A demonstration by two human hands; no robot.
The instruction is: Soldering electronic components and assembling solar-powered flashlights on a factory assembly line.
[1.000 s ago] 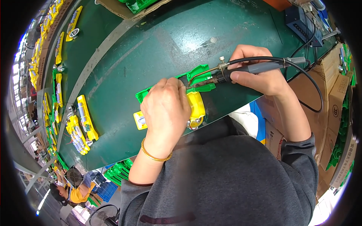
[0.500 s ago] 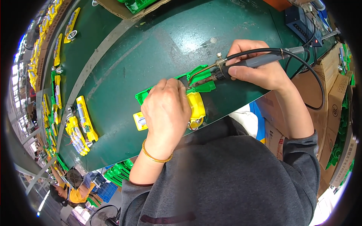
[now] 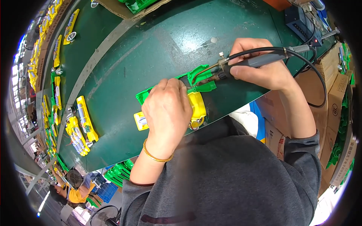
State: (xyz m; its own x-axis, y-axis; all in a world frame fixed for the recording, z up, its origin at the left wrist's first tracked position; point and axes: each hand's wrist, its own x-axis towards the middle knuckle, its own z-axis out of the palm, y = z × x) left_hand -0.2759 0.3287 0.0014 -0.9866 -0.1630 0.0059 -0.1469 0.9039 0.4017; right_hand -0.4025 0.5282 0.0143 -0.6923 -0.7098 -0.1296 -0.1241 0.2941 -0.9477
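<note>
The green work table (image 3: 124,64) is covered near its front edge by a yellow and green plastic toy (image 3: 196,101), which is pressed down under the left hand (image 3: 167,109), fingers curled over it in a grasp, while a soldering iron (image 3: 241,64) is clenched in the right hand (image 3: 260,67). A burn is judged possible, since the hot tip (image 3: 188,87) is held just beside the left fingertips and a slip of the toy would bring them together. The toy's long axis is laid from lower left to upper right, its green end pointed toward the iron and just past the left fingertips.
</note>
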